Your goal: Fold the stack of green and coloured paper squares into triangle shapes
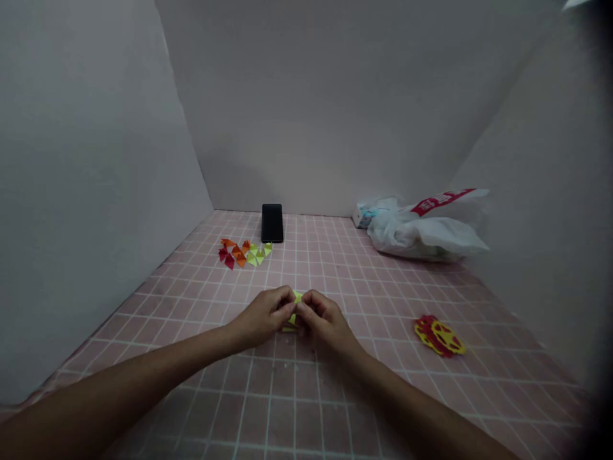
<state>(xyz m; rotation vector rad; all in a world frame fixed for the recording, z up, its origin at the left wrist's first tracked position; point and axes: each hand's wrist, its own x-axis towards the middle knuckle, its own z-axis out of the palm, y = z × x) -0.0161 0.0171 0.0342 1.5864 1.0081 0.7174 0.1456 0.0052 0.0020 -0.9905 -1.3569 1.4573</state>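
The held yellow folded piece (297,296) and the red, orange and yellow folded shapes (238,254) look like matt paper; the crumpled white bag (431,237), thin translucent plastic; the black rectangular phone (272,223), smooth.

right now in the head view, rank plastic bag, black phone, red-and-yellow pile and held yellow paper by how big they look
1. Plastic bag
2. Red-and-yellow pile
3. Black phone, farther away than the pile
Unranked: yellow paper, partly hidden by the left hand and right hand
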